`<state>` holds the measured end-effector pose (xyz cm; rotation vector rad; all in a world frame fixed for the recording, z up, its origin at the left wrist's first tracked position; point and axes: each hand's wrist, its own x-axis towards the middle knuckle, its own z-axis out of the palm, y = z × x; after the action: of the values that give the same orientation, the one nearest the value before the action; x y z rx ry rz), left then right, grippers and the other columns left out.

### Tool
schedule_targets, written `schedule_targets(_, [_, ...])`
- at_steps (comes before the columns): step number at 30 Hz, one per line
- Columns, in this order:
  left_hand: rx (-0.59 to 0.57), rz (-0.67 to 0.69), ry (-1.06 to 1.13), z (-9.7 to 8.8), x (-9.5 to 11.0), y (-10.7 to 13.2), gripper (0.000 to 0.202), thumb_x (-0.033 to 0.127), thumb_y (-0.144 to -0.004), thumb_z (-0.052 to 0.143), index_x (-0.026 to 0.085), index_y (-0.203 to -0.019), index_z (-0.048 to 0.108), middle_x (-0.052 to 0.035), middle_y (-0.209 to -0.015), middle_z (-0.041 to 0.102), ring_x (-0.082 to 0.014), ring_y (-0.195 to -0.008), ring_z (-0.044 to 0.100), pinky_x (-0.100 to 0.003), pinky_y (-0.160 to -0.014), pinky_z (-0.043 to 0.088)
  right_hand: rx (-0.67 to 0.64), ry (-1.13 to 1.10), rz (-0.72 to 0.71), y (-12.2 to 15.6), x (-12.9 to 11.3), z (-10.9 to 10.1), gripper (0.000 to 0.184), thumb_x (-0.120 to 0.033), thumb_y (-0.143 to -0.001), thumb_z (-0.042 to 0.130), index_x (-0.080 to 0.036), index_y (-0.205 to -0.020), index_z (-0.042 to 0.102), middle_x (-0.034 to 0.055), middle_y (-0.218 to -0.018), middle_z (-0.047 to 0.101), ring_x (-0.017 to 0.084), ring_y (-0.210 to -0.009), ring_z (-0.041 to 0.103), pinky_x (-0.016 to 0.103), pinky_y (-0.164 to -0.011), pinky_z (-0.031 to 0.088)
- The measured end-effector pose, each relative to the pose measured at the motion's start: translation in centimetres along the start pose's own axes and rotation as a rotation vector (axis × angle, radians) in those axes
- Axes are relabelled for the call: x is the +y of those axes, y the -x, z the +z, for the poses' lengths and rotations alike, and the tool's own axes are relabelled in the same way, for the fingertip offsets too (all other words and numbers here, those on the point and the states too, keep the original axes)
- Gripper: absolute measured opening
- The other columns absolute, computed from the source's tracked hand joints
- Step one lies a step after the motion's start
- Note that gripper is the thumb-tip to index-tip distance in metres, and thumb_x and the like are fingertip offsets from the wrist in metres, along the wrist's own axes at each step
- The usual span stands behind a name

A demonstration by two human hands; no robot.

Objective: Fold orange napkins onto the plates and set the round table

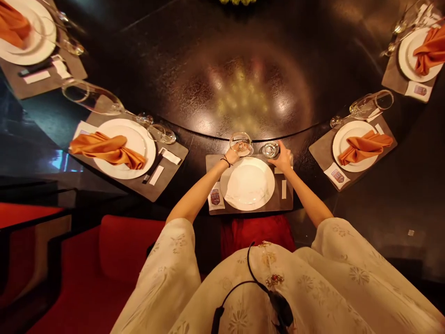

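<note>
My left hand [232, 155], with a dark band at the wrist, is closed around a clear glass [245, 149] just beyond the plate. Its fingers are partly hidden by the glass. To the right, a shorter clear drinking glass [270, 149] stands between the thumb and fingers of my right hand [284, 157], which curve around its side. Directly below both hands lies a white plate [248, 185] with nothing on it, on a grey-brown placemat [239, 211]. A printed packet [216, 196] is at the plate's left, and a small white strip [284, 189] at its right.
Neighbouring settings carry folded orange napkins [111, 149] on plates, with stemmed glasses [371, 104] near them. The dark round centre [194, 93] of the table curves just past my hands. Red chairs [132, 241] stand at the lower left and under the table edge.
</note>
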<state>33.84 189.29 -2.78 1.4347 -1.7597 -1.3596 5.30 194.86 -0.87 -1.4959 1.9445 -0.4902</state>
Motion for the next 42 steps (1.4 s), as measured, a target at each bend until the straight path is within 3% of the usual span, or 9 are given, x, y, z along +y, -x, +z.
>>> schedule_targets(3, [0.107,-0.162,-0.166,-1.2,-0.7,2.5,0.04,0.022,-0.081,0.069,0.012,-0.119,0.066,-0.0184,-0.123,0.073,-0.0271,-0.111,0.07,-0.042,-0.108,0.053,0.064,-0.056,0.049,5.9,1.7,-1.4,0.064,-0.034,-0.079,0.073,-0.017,-0.139,0.059,0.0142,-0.126,0.069,0.029,-0.113,0.061,0.045,-0.104,0.047])
schedule_targets(5, [0.158,-0.296,-0.284,-2.4,-1.6,5.1,0.029,0.02,-0.084,0.064,0.011,-0.111,0.07,-0.0177,-0.118,0.075,-0.0269,-0.107,0.071,-0.041,-0.106,0.053,-0.037,-0.098,0.197,11.2,3.0,-1.3,0.034,-0.034,-0.085,0.064,-0.017,-0.114,0.069,0.0104,-0.102,0.074,0.024,-0.093,0.066,0.039,-0.094,0.051])
schedule_targets(7, [0.102,-0.425,-0.348,-3.5,-2.7,7.5,0.02,0.019,-0.085,0.06,0.013,-0.098,0.075,-0.0162,-0.109,0.077,-0.0274,-0.104,0.071,-0.038,-0.103,0.054,-0.174,-0.131,0.361,15.8,3.9,0.0,0.017,-0.034,-0.085,0.061,-0.019,-0.09,0.069,0.0056,-0.081,0.072,0.021,-0.079,0.066,0.035,-0.085,0.053])
schedule_targets(10, [-0.009,-0.522,-0.358,-4.3,-3.8,9.6,0.019,0.02,-0.084,0.061,0.017,-0.088,0.08,-0.0113,-0.097,0.08,-0.0265,-0.099,0.072,-0.033,-0.097,0.054,-0.229,-0.171,0.444,19.5,4.3,3.1,0.016,-0.035,-0.085,0.058,-0.021,-0.078,0.061,0.001,-0.072,0.069,0.019,-0.073,0.066,0.03,-0.077,0.053])
schedule_targets(15, [0.022,-0.534,-0.306,-3.6,-3.8,9.8,0.022,0.021,-0.083,0.064,0.017,-0.092,0.083,-0.0075,-0.094,0.081,-0.0232,-0.094,0.071,-0.029,-0.09,0.054,-0.15,-0.166,0.444,20.0,4.2,5.4,0.023,-0.039,-0.087,0.052,-0.025,-0.07,0.049,-0.0006,-0.066,0.063,0.019,-0.069,0.062,0.029,-0.073,0.049])
schedule_targets(25, [0.089,-0.544,-0.232,-2.4,-2.8,10.2,0.022,0.022,-0.085,0.063,0.017,-0.096,0.081,-0.0085,-0.101,0.08,-0.0245,-0.101,0.07,-0.033,-0.097,0.053,-0.112,-0.132,0.462,21.1,4.2,4.1,0.024,-0.042,-0.083,0.059,-0.024,-0.067,0.057,0.0029,-0.066,0.068,0.021,-0.07,0.064,0.03,-0.073,0.05])
schedule_targets(31, [0.508,-0.674,-0.411,0.2,-0.3,18.7,0.063,0.019,-0.086,0.058,0.024,-0.148,0.053,-0.0167,-0.155,0.048,-0.0379,-0.145,0.042,-0.056,-0.12,0.036,0.137,0.038,0.374,18.8,5.4,0.3,0.028,-0.033,-0.087,0.054,-0.018,-0.104,0.071,0.0088,-0.088,0.074,0.022,-0.08,0.067,0.032,-0.082,0.051])
schedule_targets(36, [0.44,-0.878,-0.35,4.0,0.1,25.4,0.085,0.028,-0.082,0.068,0.028,-0.161,0.035,-0.0195,-0.165,0.031,-0.0442,-0.148,0.035,-0.06,-0.12,0.035,0.109,0.009,0.326,16.9,5.6,-0.4,0.029,-0.027,-0.088,0.05,-0.016,-0.102,0.072,0.0106,-0.09,0.075,0.023,-0.082,0.068,0.033,-0.084,0.052])
schedule_targets(42, [0.447,-0.842,-0.394,5.7,-1.4,27.0,0.084,0.025,-0.083,0.068,0.029,-0.16,0.036,-0.0186,-0.164,0.035,-0.0418,-0.147,0.039,-0.057,-0.12,0.038,-0.084,-0.071,0.324,17.4,3.3,2.4,0.023,-0.031,-0.088,0.059,-0.017,-0.095,0.075,0.0077,-0.082,0.076,0.022,-0.079,0.07,0.034,-0.086,0.054])
